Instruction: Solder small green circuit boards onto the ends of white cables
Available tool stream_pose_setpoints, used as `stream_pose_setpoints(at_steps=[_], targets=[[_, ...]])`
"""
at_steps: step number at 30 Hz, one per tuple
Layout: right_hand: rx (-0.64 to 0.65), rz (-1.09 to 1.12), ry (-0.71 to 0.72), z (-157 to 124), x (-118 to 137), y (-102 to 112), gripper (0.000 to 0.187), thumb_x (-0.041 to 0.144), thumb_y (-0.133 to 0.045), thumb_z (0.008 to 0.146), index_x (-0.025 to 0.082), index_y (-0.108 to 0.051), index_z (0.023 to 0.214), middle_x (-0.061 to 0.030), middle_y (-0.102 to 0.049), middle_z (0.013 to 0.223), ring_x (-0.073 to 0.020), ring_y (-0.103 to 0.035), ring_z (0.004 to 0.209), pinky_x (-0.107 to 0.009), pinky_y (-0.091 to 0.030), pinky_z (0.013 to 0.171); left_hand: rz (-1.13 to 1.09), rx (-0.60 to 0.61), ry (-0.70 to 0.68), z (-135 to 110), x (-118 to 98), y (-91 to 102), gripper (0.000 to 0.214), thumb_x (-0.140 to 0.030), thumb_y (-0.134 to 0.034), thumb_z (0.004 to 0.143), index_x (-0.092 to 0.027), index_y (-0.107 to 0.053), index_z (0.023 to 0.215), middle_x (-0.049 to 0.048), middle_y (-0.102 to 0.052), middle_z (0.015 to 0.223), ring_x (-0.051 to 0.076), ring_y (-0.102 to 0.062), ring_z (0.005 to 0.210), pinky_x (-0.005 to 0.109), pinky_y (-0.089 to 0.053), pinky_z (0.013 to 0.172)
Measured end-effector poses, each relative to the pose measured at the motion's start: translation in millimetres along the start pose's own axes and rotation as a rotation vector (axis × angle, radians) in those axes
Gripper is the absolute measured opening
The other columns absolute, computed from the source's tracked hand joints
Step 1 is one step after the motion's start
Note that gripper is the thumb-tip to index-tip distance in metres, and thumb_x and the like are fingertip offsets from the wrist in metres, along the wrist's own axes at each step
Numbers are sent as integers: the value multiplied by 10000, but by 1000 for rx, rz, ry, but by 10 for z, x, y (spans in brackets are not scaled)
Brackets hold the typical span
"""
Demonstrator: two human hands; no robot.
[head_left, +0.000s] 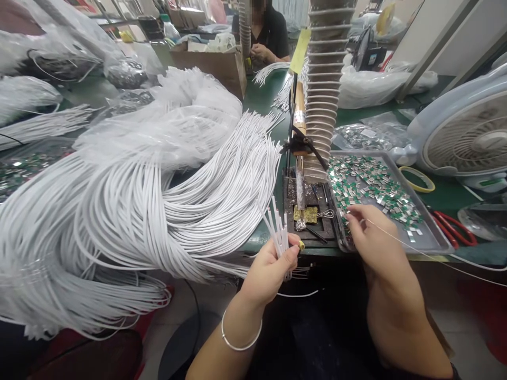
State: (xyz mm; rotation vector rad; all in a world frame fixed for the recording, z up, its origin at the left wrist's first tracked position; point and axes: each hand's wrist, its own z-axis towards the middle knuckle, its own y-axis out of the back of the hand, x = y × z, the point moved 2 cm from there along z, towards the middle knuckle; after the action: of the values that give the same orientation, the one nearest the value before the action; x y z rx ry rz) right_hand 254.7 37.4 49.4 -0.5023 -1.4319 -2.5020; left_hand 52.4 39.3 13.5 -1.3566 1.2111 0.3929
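Observation:
My left hand (269, 269) grips a small bunch of white cables (277, 229) with their ends pointing up, and a small gold-coloured piece (301, 245) shows at my fingertips. A large heap of white cables (130, 211) lies to the left of that hand. My right hand (376, 237) pinches a thin white wire (420, 253) just above the edge of a metal tray (431, 244). The tray is full of small green-and-silver components (372, 190), and my fingertips are very close to them. A silver bangle (241, 332) circles my left wrist.
An upright soldering iron (300, 119) stands over a dark work mat (317, 232), beside a ribbed extraction hose (322, 79). Red scissors (453, 228) and a fan (467, 132) are on the right. A co-worker's hands (259, 51) are at the far side.

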Motion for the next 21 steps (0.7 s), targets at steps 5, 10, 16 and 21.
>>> stream_pose_setpoints(at_steps=[5,10,16,21], targets=[[132,-97,-32,97,-63,-99,163,241,-498,800,175,-629,869,-51,-626,721,-180,-574,626,-306,-447,584,-76,39,3,-11,-50,-18,226,-313,-718,716,-161,-587,816,-39,-449,627,66,-395,538,234,-284,539],[141,-98,-21,95,-49,-108,183,229,-470,798,172,-633,858,-48,-616,699,-176,-565,619,-299,-432,577,-163,56,-9,20,-33,12,217,-272,-747,682,-160,-621,819,7,-514,795,61,-413,573,251,-324,578],[115,-73,-7,45,-49,-82,195,210,-448,796,171,-620,879,-45,-586,710,-175,-548,643,-302,-430,600,-297,106,-18,65,8,37,212,-259,-734,695,-141,-665,857,31,-516,786,89,-432,630,268,-349,621],[6,-4,36,20,-19,-31,180,150,-442,779,189,-595,865,-41,-580,759,-159,-538,661,-281,-433,596,-322,105,-9,69,-2,20,179,-287,-708,724,-130,-646,786,29,-509,802,77,-418,601,277,-352,615]])
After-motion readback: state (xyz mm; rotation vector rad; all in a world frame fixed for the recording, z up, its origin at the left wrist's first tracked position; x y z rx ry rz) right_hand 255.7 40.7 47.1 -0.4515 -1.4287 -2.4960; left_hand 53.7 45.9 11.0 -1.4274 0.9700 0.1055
